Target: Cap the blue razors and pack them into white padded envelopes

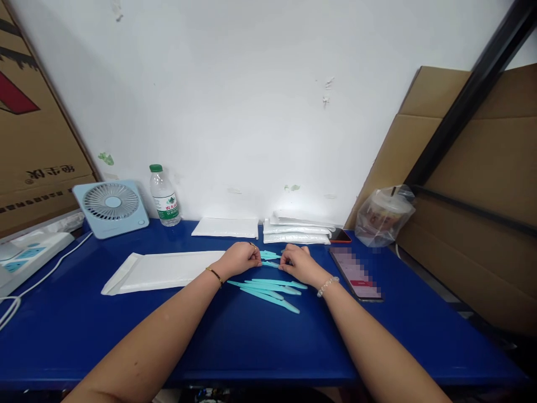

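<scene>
Several slim turquoise sticks (268, 292) with paler tips lie loosely fanned on the blue table (210, 341). Just behind them, my left hand (242, 258) has its fingers pinched on the left end of a turquoise stick (269, 263). The same stick's right end is between the curled fingers of my right hand (298, 263). Another turquoise piece (269, 254) shows between both hands, slightly farther back. A white padded envelope (163, 271) lies flat beside my left wrist, partly behind my forearm.
White envelopes (297, 230) are stacked by the wall, with another envelope (225, 228) alongside. A fan (112, 208), bottle (165, 198) and power strip (33, 257) stand left. A phone (356, 274), a red-edged phone (340, 235) and a bagged cup (384, 215) are right.
</scene>
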{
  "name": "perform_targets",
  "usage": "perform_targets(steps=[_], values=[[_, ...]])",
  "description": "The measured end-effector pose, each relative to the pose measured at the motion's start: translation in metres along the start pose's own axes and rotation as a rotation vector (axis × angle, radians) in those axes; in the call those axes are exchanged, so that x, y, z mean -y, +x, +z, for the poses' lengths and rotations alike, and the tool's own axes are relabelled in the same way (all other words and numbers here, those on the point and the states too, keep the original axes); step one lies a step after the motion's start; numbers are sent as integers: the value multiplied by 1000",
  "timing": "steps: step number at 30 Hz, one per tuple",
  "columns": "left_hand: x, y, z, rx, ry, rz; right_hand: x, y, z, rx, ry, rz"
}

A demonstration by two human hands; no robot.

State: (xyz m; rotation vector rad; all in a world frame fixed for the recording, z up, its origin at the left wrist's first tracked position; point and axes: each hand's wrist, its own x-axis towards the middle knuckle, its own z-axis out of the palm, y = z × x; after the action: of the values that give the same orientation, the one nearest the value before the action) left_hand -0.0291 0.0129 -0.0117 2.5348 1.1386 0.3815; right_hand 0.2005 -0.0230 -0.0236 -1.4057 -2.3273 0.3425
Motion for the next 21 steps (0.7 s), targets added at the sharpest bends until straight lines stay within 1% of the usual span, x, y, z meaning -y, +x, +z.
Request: perform_targets(steps=[4, 6, 7, 8, 9, 12, 13, 14, 18, 21], values=[[4, 2, 2, -48, 7, -50, -12, -2, -11, -69, -38, 82], [5, 3, 5, -96, 38, -58, -15, -6, -19, -112, -49, 127], [5, 3, 6, -121, 53, -57, -15, -8, -24, -113, -33, 132], [4, 3, 7, -142, 66, -56, -16, -11, -28, -84, 5, 126], [4, 3, 7, -154, 74, -55, -15, -15, -33, -18, 62, 109], [3, 2, 9, -152, 67, -53, -11, -24, -41, 298, 219, 58], [4, 2, 9, -148, 61, -49, -9, -25, -41, 373, 234, 58], [4, 2, 9, -146, 59, -44, -7, -27, -41, 416, 233, 64], [5, 2, 9, -151, 60, -35, -3, -26, -37, 440, 245, 79], [-1, -1, 8, -161, 7, -19, -5, -25, -35, 412, 255, 90]])
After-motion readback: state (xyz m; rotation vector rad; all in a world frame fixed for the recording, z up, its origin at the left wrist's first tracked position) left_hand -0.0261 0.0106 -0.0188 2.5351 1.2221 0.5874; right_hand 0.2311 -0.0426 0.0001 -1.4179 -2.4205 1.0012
